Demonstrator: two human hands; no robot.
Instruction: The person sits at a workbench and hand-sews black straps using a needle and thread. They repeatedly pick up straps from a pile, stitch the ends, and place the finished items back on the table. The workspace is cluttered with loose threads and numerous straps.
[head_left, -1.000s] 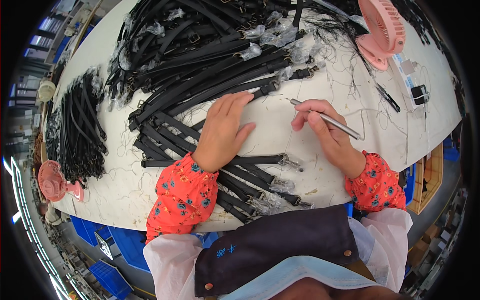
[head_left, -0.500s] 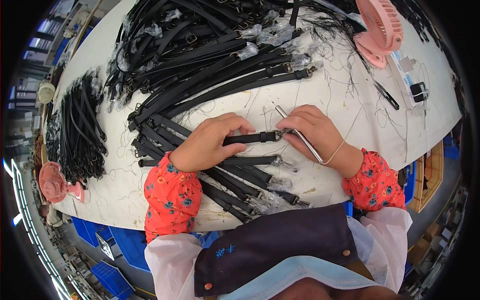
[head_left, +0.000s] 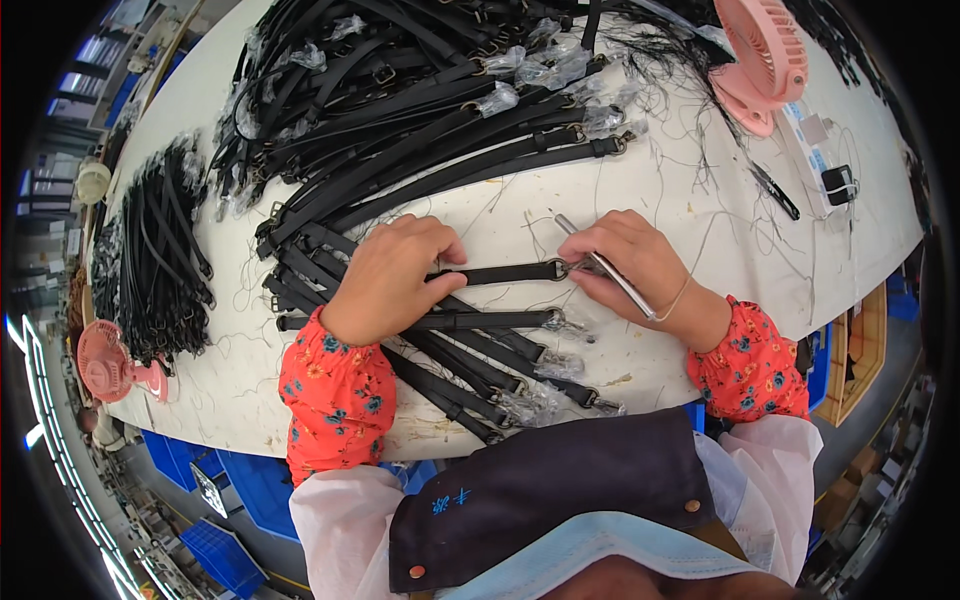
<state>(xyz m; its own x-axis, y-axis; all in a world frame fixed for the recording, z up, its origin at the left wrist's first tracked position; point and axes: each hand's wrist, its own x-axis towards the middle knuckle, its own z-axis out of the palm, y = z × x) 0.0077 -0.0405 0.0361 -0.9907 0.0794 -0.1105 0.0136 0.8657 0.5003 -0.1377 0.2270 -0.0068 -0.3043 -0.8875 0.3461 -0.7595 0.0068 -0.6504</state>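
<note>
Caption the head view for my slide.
Left hand pins a black strap while right hand works its buckle end with a metal tool.

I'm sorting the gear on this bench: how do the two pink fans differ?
The pink fan at the upper right lies among loose threads beside the belt pile; the pink fan at the left edge sits beside the bundle of thin black cords. The upper right one looks larger in the picture. Both are pink with round grilles.
</note>
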